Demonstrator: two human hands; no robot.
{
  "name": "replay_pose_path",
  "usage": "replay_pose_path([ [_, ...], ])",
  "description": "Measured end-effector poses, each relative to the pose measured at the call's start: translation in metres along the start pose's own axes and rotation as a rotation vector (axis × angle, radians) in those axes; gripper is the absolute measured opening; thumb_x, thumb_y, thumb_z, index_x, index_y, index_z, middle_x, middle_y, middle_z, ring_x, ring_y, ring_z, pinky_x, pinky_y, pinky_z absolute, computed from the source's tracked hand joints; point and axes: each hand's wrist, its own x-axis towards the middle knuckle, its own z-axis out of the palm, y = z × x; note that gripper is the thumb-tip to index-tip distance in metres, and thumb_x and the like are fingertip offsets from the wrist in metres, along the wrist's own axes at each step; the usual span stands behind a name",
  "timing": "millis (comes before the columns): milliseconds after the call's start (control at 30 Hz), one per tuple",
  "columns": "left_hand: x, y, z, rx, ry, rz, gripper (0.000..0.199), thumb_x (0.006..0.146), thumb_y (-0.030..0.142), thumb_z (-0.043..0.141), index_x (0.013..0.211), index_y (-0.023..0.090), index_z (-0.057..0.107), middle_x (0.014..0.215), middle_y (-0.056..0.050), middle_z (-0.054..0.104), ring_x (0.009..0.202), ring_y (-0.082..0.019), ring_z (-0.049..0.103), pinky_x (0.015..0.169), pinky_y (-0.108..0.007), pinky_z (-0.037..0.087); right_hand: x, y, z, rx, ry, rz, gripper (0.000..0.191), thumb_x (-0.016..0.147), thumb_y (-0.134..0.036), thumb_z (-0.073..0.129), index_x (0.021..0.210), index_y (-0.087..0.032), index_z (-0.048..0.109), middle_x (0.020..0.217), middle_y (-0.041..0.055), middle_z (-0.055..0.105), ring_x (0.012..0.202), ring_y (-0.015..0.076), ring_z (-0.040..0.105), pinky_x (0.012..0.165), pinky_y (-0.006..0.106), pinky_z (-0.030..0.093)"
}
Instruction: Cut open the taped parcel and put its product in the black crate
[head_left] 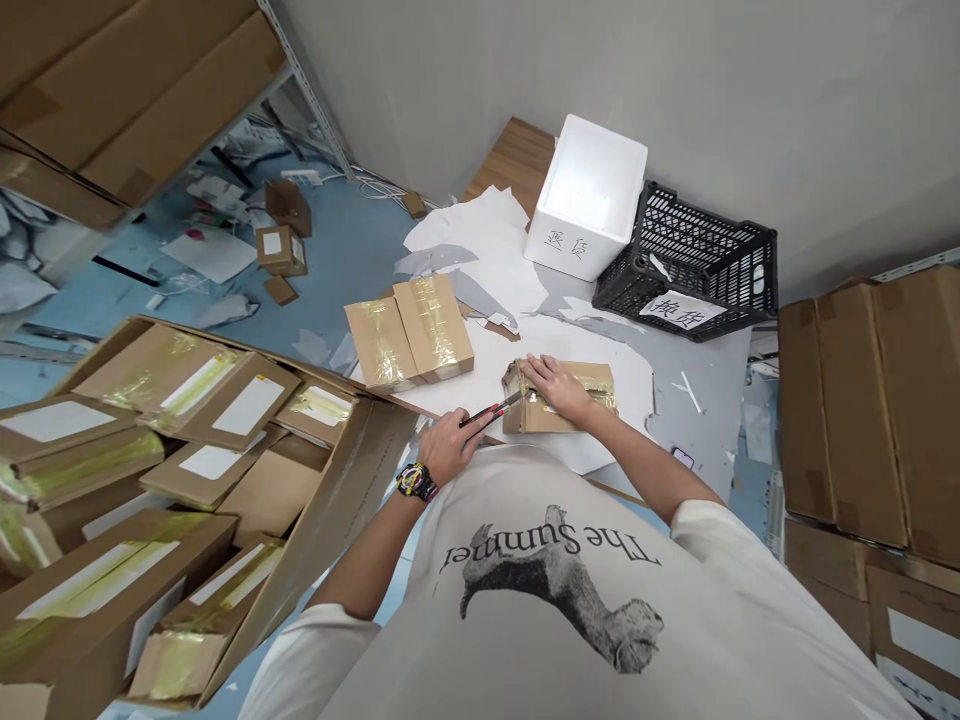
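A taped cardboard box (598, 380) lies on the paper-covered table in front of me. My right hand (553, 385) rests flat on its top, fingers stretched towards its left end. In my left hand (448, 440), with a watch on the wrist, is a black and red utility knife (484, 414). Its blade end touches the box's left part, close to my right fingertips; the exact cut line is too small to make out. Behind and left stand two more taped boxes, a left one (381, 343) and a right one (433, 325), side by side.
A white foam box (577, 250) and a black plastic crate (679, 325) stand at the table's back. At left is a large carton (360, 490) full of taped boxes. Stacked cartons (855, 400) rise at right. A phone (682, 458) lies near the table's front edge.
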Motion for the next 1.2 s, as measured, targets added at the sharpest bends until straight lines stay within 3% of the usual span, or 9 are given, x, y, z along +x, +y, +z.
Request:
replay_pose_path([
  [233,-0.002,-0.011,-0.006,0.031,-0.049,0.023,0.049,0.120,0.041,0.055,0.166,0.045,0.071,0.120,-0.011,0.068,0.109,-0.028,0.065,0.071,-0.034,0.049,-0.021,-0.017,-0.005,0.180,0.028,0.156,0.084,0.101,-0.012,0.055,0.184,-0.028,0.049,0.192,0.0069,0.042,0.177,0.0409,0.039,0.143,0.071,0.033],
  [367,-0.005,-0.011,-0.003,0.008,-0.063,0.004,0.050,0.120,0.040,0.054,0.168,0.046,0.069,0.122,-0.011,0.069,0.113,-0.028,0.066,0.074,-0.033,0.050,-0.036,-0.036,0.005,0.242,0.088,0.297,0.076,0.107,-0.029,0.059,0.183,-0.029,0.051,0.195,0.0078,0.035,0.181,0.0420,0.029,0.145,0.075,0.024],
  [467,-0.005,-0.010,-0.003,0.003,-0.061,0.000,0.051,0.120,0.040,0.053,0.168,0.045,0.069,0.123,-0.011,0.069,0.112,-0.028,0.066,0.075,-0.034,0.052,-0.031,-0.049,0.012,0.222,0.116,0.404,0.081,0.109,-0.038,0.063,0.187,-0.030,0.043,0.198,0.0091,0.028,0.183,0.0436,0.023,0.145,0.077,0.019],
  [667,-0.005,-0.014,-0.005,0.011,-0.040,0.054,0.050,0.120,0.041,0.053,0.166,0.044,0.071,0.122,-0.011,0.070,0.109,-0.028,0.066,0.077,-0.034,0.053,-0.012,-0.059,0.017,0.170,0.089,0.510,0.103,0.098,-0.031,0.075,0.191,-0.032,0.031,0.198,0.0127,0.024,0.183,0.0483,0.016,0.144,0.080,0.014],
  [900,0.005,-0.014,-0.014,0.069,-0.058,0.126,0.050,0.121,0.042,0.050,0.165,0.042,0.072,0.117,-0.012,0.068,0.104,-0.028,0.063,0.079,-0.037,0.054,-0.013,-0.054,0.026,0.157,0.139,0.451,0.108,0.098,-0.032,0.080,0.192,-0.034,0.026,0.196,0.0162,0.028,0.182,0.0504,0.019,0.141,0.084,0.016],
  [1100,0.017,-0.020,-0.038,0.099,-0.112,0.232,0.051,0.118,0.038,0.053,0.165,0.043,0.071,0.117,-0.013,0.064,0.102,-0.029,0.060,0.080,-0.038,0.054,-0.028,-0.032,0.022,0.018,0.109,0.269,0.083,0.110,-0.021,0.060,0.189,-0.030,0.037,0.193,0.0190,0.037,0.174,0.0489,0.038,0.138,0.085,0.026],
  [1200,0.025,-0.021,-0.047,0.117,-0.137,0.288,0.049,0.117,0.036,0.054,0.163,0.042,0.072,0.115,-0.013,0.063,0.099,-0.028,0.058,0.080,-0.037,0.053,-0.031,-0.021,0.019,-0.009,0.077,0.191,0.079,0.112,-0.024,0.060,0.188,-0.026,0.039,0.191,0.0197,0.041,0.171,0.0482,0.043,0.140,0.083,0.026],
])
